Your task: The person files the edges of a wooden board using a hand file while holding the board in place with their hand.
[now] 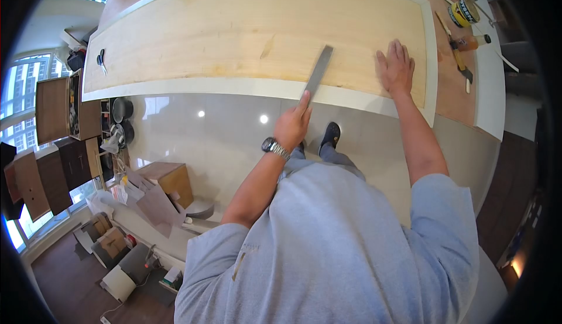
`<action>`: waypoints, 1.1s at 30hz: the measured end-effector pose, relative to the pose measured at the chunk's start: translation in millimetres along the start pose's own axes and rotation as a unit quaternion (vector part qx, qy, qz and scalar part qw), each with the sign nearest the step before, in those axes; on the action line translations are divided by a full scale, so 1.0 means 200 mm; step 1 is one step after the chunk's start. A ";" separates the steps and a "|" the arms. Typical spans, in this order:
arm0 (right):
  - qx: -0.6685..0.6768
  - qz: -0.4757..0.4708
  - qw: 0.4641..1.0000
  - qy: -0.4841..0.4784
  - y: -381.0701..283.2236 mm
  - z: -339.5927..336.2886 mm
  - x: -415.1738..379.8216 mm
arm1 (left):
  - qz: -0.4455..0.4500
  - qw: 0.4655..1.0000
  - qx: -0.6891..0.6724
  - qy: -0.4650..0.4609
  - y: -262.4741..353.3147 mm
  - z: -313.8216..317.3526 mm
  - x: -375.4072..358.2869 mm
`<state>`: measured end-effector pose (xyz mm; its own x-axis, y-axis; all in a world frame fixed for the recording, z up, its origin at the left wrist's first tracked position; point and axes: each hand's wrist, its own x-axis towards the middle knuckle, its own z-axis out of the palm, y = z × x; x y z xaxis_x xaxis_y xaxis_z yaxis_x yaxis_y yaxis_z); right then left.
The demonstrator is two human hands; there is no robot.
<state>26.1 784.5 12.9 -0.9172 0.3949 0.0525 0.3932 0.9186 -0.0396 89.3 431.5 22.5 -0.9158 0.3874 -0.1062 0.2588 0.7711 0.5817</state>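
Note:
My left hand (293, 126), with a metal watch at its wrist, grips a long grey flat file (320, 69). The file reaches over the near white edge of a large pale wooden panel (193, 37), its far end over the wood. Fingers stretched forward, my right hand (397, 69) lies flat on the panel near its right end, holding nothing. Between the file and my right hand is bare wood. The panel has white borders, and a few darker stains mark its surface.
Scissors (101, 62) lie at the panel's left end. On the right stand a yellow can (464, 12) and an orange bottle (471, 43), near a wooden-handled tool (456, 55). Below the panel is a shiny tiled floor (216, 142); a cardboard box (172, 182) sits behind on the left.

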 end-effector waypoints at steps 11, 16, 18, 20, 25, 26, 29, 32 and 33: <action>0.016 0.000 1.000 0.004 -0.02 -0.02 -0.01 | -0.008 1.000 -0.006 0.018 -0.01 0.06 -0.04; 0.011 -0.012 1.000 -0.002 0.00 0.00 0.00 | -0.003 0.997 -0.018 0.079 -0.12 0.06 -0.21; -0.002 -0.008 1.000 -0.004 -0.01 -0.02 -0.02 | -0.040 0.997 -0.012 0.060 -0.18 -0.01 -0.36; 0.000 0.000 1.000 -0.011 -0.01 -0.03 -0.03 | -0.073 0.997 -0.010 0.036 -0.18 0.00 -0.40; 0.011 -0.001 1.000 -0.017 0.00 -0.03 -0.03 | -0.023 0.999 -0.004 0.046 -0.02 0.08 -0.02; 0.006 -0.004 1.000 -0.018 0.01 -0.02 -0.02 | -0.015 0.999 -0.003 0.051 -0.01 0.08 0.02; 0.016 -0.009 1.000 -0.007 0.00 -0.01 0.00 | 0.011 0.994 -0.038 0.100 -0.12 0.03 -0.22; 0.000 0.001 1.000 -0.020 -0.02 -0.05 -0.01 | -0.079 0.995 -0.021 0.050 -0.20 0.01 -0.42; -0.011 -0.001 1.000 -0.028 -0.04 -0.07 -0.02 | -0.069 0.996 -0.021 0.047 -0.17 0.02 -0.40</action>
<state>27.6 776.4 27.6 -0.9200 0.3919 -0.0026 0.3919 0.9199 -0.0168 155.0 376.8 7.8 -0.9671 0.2288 -0.1114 0.1180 0.7911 0.6002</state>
